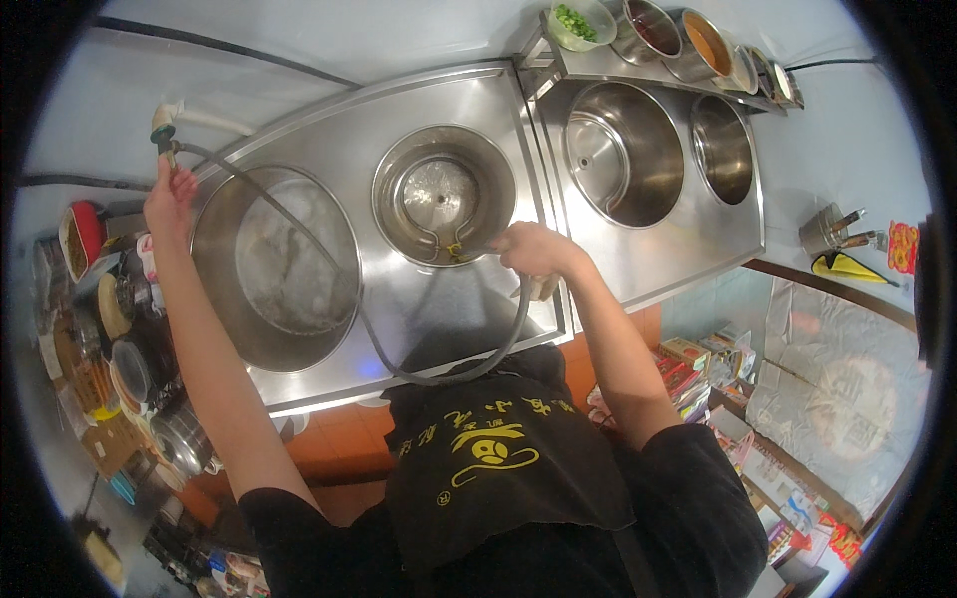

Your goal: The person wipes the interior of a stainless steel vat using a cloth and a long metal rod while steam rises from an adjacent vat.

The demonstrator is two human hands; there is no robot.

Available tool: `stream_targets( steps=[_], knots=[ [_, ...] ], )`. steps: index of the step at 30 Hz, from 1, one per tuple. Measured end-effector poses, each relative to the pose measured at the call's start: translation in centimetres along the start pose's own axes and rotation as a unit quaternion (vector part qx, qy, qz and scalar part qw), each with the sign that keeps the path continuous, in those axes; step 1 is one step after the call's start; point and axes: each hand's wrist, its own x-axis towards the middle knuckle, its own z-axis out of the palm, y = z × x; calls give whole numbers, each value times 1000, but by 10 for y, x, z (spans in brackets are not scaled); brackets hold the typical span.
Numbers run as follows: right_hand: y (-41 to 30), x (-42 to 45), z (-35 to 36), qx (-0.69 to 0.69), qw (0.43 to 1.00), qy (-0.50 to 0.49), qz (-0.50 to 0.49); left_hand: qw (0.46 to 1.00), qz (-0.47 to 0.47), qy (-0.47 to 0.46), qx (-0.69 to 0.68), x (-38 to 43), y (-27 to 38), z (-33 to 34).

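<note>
At the upper left, my left hand [173,196] reaches up to a tap valve [166,143] on a white wall pipe, its fingers at the handle. A grey hose [284,209] runs from the tap across the large left pot well, which holds cloudy, foamy liquid [288,258], then loops along the counter's front edge. My right hand [534,250] grips the hose near its end, over the rim of the middle round well [445,196]. Inside that well are a bent metal heating tube and a shiny bottom. Part of a cloth-like item shows below my right hand.
Two more steel wells [628,153] lie to the right. Above them a steel shelf [598,67] bears a bowl of chopped greens [576,26] and several sauce pots. Lidded pans [142,366] crowd the left side. A metal container [822,228] and a yellow cloth [848,267] are at the right.
</note>
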Motion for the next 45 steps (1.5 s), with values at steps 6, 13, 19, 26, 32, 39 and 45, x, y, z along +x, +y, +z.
stream_targets(
  steps=[6,13,19,26,32,39,45],
  knots=[
    [26,6,17,-21,997,57,-53,738,258,197,591,-43,22,46],
    [50,-20,52,29,978,170,-120,826,290,117,468,-113,-40,88],
    [49,-55,114,-8,953,229,-197,906,-286,-303,72,-345,-142,214],
    [93,-91,183,79,926,153,-336,902,-270,-245,-231,-433,-143,220],
    [153,-107,203,55,901,175,-394,941,-164,-194,-225,-527,-133,129],
    [235,-129,242,256,930,210,-158,945,-96,-314,7,-644,-209,15],
    [343,-193,316,194,923,328,-56,879,-71,-411,230,-684,-333,-11]
  ],
)
